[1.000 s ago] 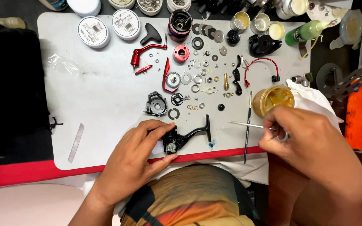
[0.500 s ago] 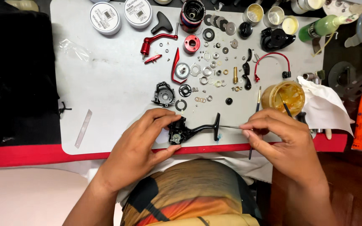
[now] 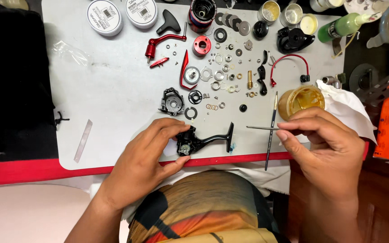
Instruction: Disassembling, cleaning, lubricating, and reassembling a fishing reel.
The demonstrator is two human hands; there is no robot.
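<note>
The left hand (image 3: 147, 157) grips a black metal fishing-reel body with a T-shaped foot (image 3: 203, 140), fingers and thumb closed round its gear end, at the near edge of the pale grey work mat (image 3: 113, 99), just above the mat's red border. The right hand (image 3: 325, 144) pinches a thin metal pick (image 3: 260, 128) between thumb and fingertips, its point aimed left and well apart from the reel foot. A slim paintbrush (image 3: 271, 130) lies on the mat, crossing under the pick. Just behind the right hand stands a small tub of amber grease (image 3: 300, 100), beside a crumpled white cloth (image 3: 345, 108). Farther back lie a black side cover (image 3: 173, 101), a red curved bail wire (image 3: 289, 63), a red handle arm (image 3: 160, 42) and many small washers and screws (image 3: 221, 78), too tiny to tell apart. The left palm hides part of the reel's housing; two white round tins (image 3: 122, 13) are cut off by the top edge.
</note>
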